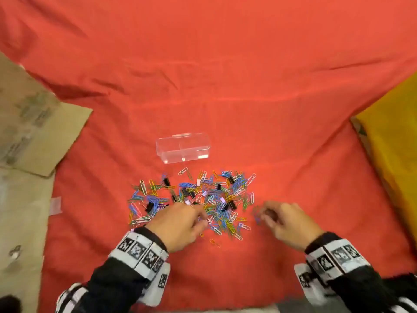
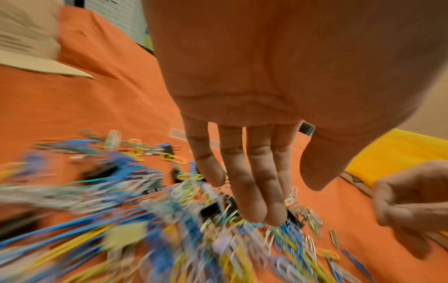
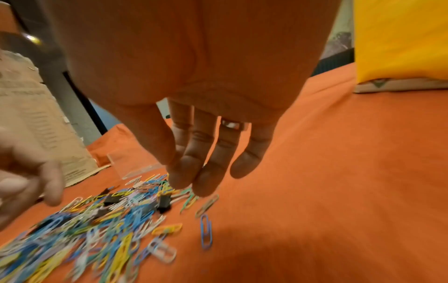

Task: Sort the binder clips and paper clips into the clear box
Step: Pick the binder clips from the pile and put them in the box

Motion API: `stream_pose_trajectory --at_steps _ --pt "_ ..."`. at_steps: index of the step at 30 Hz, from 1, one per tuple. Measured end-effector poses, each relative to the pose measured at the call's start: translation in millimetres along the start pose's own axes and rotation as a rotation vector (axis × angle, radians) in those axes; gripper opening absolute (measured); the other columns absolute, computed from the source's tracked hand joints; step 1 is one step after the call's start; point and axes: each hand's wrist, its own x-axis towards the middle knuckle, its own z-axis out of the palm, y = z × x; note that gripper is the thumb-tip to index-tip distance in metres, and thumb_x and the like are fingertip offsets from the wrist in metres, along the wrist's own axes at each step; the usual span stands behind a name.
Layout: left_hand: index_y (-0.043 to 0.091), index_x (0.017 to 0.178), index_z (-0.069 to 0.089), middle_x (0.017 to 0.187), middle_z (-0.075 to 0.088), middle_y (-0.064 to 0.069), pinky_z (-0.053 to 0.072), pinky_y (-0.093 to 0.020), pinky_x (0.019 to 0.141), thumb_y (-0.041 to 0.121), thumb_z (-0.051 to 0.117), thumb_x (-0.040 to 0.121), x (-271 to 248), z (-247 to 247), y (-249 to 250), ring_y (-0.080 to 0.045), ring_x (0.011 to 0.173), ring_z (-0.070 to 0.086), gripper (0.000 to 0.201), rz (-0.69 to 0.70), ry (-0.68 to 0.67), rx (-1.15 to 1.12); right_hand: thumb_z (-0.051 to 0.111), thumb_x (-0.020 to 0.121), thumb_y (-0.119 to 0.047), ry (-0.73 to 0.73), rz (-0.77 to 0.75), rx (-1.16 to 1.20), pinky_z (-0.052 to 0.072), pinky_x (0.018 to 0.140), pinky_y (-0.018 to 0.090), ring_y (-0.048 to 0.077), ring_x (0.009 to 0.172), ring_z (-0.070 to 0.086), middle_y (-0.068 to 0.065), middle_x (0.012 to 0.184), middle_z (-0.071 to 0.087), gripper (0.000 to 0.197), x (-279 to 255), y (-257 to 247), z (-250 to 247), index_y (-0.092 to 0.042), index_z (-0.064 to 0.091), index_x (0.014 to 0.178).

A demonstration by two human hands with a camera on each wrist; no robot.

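Observation:
A clear box (image 1: pixel 182 147) stands open on the red cloth, just beyond a spread pile of coloured paper clips (image 1: pixel 194 199) mixed with black binder clips (image 1: pixel 231 205). My left hand (image 1: pixel 200 219) hovers over the pile's near side, its fingers (image 2: pixel 252 191) straight and pointing down at the clips, the thumb held apart. At the pile's right edge my right hand (image 1: pixel 264 216) has thumb and fingertips (image 3: pixel 184 178) drawn close together above green paper clips (image 3: pixel 189 201). Whether they pinch a clip is unclear. A black binder clip (image 3: pixel 164 203) lies close below them. The box (image 3: pixel 130 164) looks empty.
Flattened cardboard (image 1: pixel 33 123) lies on the left over the cloth's edge. A yellow cushion (image 1: pixel 394 136) borders the right side. The red cloth (image 1: pixel 225 75) stretches bare beyond the box. A lone blue paper clip (image 3: pixel 206 231) lies right of the pile.

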Motion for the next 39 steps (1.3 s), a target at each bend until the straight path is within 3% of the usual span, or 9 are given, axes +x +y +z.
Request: stream_pose_trajectory --at_steps 6,12,17,20,24,29,32,34,39 --pt "0.031 0.107 0.064 0.091 0.074 0.010 0.052 -0.033 0.078 0.041 0.053 0.093 80 -6 5 -0.019 0.092 0.067 0.020 0.150 0.192 0.057 0.061 0.089 -0.022 0.075 -0.221 -0.116 0.044 0.061 0.033 0.009 0.056 0.048 -0.007 0.063 0.062 0.004 68 0 -12 -0.024 0.061 0.086" --pt "0.033 0.103 0.065 0.087 0.073 0.013 0.053 -0.033 0.075 0.037 0.057 0.091 120 -14 -5 -0.015 0.087 0.066 0.016 0.274 0.342 0.192 0.050 0.085 -0.028 0.102 -0.488 -0.291 0.050 0.073 0.038 0.021 0.079 0.061 -0.007 0.082 0.061 0.012 108 -7 -8 -0.026 0.060 0.089" --pt "0.035 0.101 0.065 0.091 0.070 0.010 0.050 -0.029 0.072 0.042 0.058 0.088 133 -8 -13 -0.015 0.085 0.063 0.016 0.352 0.278 0.363 0.051 0.083 -0.029 0.017 -0.625 -0.461 0.050 0.086 0.045 0.023 0.099 0.059 -0.005 0.101 0.055 0.023 129 0 0 -0.030 0.057 0.105" --pt "0.033 0.100 0.067 0.089 0.069 0.010 0.044 -0.027 0.070 0.046 0.060 0.089 135 -4 -10 -0.015 0.082 0.061 0.018 0.389 0.255 0.445 0.053 0.081 -0.030 0.005 -0.697 -0.504 0.051 0.082 0.044 0.025 0.093 0.061 -0.002 0.096 0.058 0.023 135 -2 1 -0.027 0.059 0.103" --pt "0.036 0.100 0.066 0.083 0.067 0.011 0.051 -0.034 0.072 0.047 0.063 0.088 129 1 -5 -0.013 0.073 0.054 0.017 0.350 0.295 0.527 0.064 0.083 -0.026 0.057 -0.674 -0.577 0.049 0.069 0.036 0.024 0.076 0.061 -0.007 0.079 0.062 0.012 140 -7 2 -0.025 0.063 0.095" --pt "0.032 0.109 0.071 0.083 0.068 0.015 0.052 -0.030 0.078 0.027 0.068 0.088 112 12 4 -0.015 0.080 0.067 0.022 0.324 0.503 0.530 0.076 0.078 -0.023 0.227 -0.561 -0.564 0.043 0.060 0.016 0.015 0.074 0.064 -0.013 0.075 0.067 0.011 136 -5 4 -0.023 0.068 0.086" --pt "0.031 0.102 0.073 0.077 0.066 0.018 0.052 -0.026 0.076 0.019 0.071 0.082 102 20 10 -0.009 0.075 0.065 0.024 0.281 0.518 0.456 0.078 0.076 -0.021 0.392 -0.520 -0.374 0.051 0.067 0.031 0.020 0.071 0.065 -0.010 0.070 0.066 0.013 110 -4 -1 -0.023 0.065 0.078" --pt "0.030 0.102 0.074 0.080 0.070 0.015 0.052 -0.025 0.075 0.019 0.073 0.080 102 25 18 -0.010 0.076 0.066 0.024 0.234 0.472 0.482 0.077 0.076 -0.015 0.437 -0.486 -0.272 0.051 0.065 0.033 0.018 0.063 0.066 -0.006 0.065 0.068 0.017 88 2 -9 -0.023 0.062 0.075" --pt "0.024 0.103 0.074 0.085 0.070 0.008 0.044 -0.023 0.070 0.027 0.076 0.080 115 32 26 -0.017 0.077 0.061 0.023 0.193 0.477 0.571 0.056 0.085 0.005 0.334 -0.437 -0.072 0.060 0.067 0.042 0.031 0.070 0.074 0.016 0.080 0.074 0.028 50 16 -3 -0.019 0.068 0.085"
